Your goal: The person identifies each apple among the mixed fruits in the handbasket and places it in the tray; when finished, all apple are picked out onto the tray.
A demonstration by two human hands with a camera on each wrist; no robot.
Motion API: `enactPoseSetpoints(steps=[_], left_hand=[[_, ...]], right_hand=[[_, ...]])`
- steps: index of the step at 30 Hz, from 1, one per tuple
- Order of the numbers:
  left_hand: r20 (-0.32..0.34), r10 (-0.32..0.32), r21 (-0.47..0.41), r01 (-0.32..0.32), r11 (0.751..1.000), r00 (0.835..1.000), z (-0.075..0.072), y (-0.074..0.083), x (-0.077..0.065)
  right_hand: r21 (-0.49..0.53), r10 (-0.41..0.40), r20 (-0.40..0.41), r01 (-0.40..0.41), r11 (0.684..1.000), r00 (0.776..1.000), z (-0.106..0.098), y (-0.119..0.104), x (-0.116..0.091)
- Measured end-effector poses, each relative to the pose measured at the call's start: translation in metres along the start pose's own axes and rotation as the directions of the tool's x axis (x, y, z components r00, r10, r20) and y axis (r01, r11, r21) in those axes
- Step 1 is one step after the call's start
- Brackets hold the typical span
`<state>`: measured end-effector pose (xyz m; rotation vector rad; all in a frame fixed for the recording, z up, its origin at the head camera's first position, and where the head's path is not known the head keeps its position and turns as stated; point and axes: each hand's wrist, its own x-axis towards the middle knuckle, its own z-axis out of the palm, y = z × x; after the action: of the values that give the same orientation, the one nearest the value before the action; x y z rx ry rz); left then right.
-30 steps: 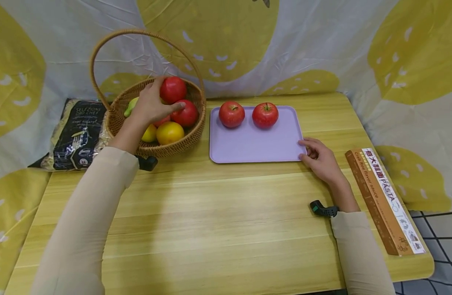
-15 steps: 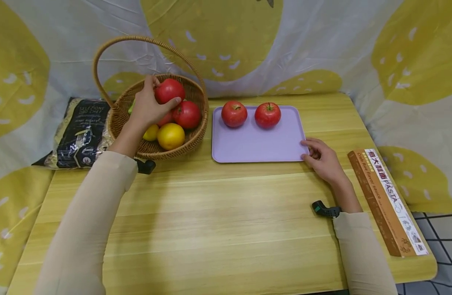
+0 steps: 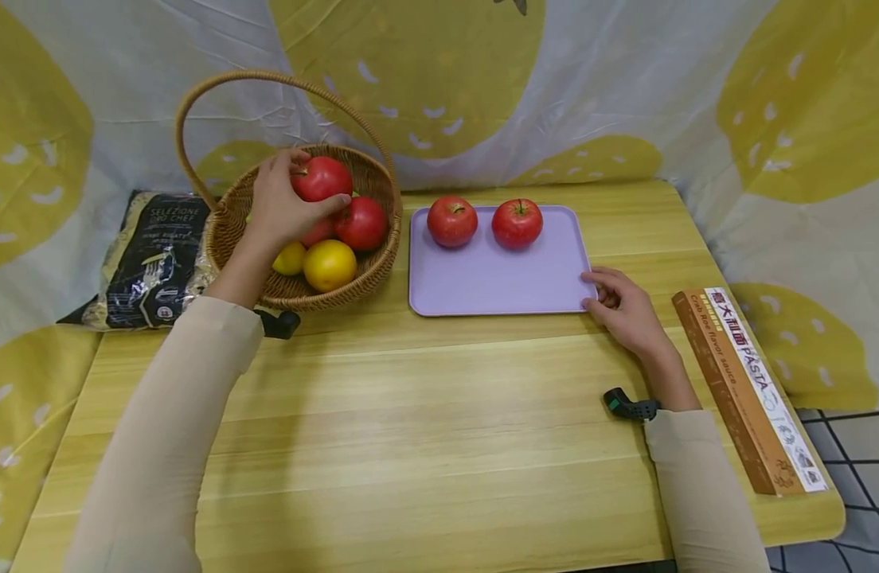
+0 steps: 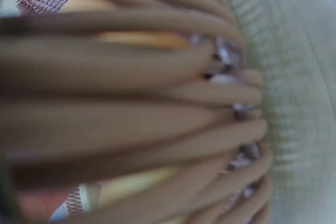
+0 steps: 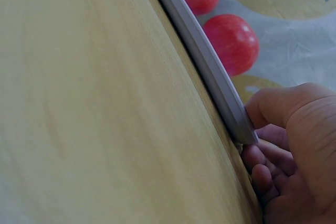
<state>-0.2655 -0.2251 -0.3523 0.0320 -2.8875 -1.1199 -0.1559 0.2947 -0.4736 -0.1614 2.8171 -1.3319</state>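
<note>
My left hand [image 3: 280,199] reaches into the wicker basket [image 3: 353,294] and holds a red apple [image 3: 322,178], thumb on its near right side and fingers around the left and back. Another red apple [image 3: 362,224] and a yellow lemon-like fruit [image 3: 330,265] lie beside it, with more fruit partly hidden under my hand. My right hand [image 3: 626,310] pinches the right edge of the lilac tray [image 3: 497,286], as the right wrist view also shows. Two red apples stand on the tray, one left [image 3: 451,221] and one right [image 3: 517,224]. The left wrist view shows mostly blurred wicker [image 4: 105,72].
A black pasta bag [image 3: 153,263] lies to the left of the basket, partly behind it. A long pasta box [image 3: 751,390] lies at the right side of the wooden table [image 3: 425,446]. The basket's tall handle [image 3: 267,76] arches behind my left hand. A patterned cloth [image 3: 590,79] hangs behind.
My left hand and the apple in it have moved a little left within the basket. The basket's handle has dipped slightly. My right hand and the tray look unchanged.
</note>
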Motion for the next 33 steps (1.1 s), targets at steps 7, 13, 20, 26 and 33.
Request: enactPoseSetpoints(steps=[7, 13, 20, 26, 33], left_hand=[[-0.001, -0.031, 0.006, 0.031, 0.999, 1.000, -0.006, 0.005, -0.006], [0.009, -0.059, -0.012, 0.059, 0.998, 0.998, -0.009, 0.012, -0.014], [0.002, -0.057, -0.046, 0.057, 0.997, 0.998, -0.013, 0.018, -0.031], [-0.015, -0.021, -0.061, 0.020, 0.998, 1.000, -0.013, 0.027, -0.049], [-0.020, 0.056, -0.070, -0.057, 0.996, 0.998, -0.008, 0.049, -0.069]], right_hand=[[0.010, -0.007, -0.004, 0.007, 1.000, 1.000, 0.001, 0.000, 0.000], [0.007, -0.011, -0.006, 0.011, 1.000, 1.000, 0.002, 0.004, 0.000], [-0.003, -0.027, 0.000, 0.027, 1.000, 1.000, 0.004, 0.007, 0.001], [0.002, -0.003, 0.004, 0.003, 1.000, 1.000, 0.002, 0.003, 0.001], [0.004, -0.005, 0.002, 0.005, 1.000, 1.000, 0.000, 0.001, 0.000]])
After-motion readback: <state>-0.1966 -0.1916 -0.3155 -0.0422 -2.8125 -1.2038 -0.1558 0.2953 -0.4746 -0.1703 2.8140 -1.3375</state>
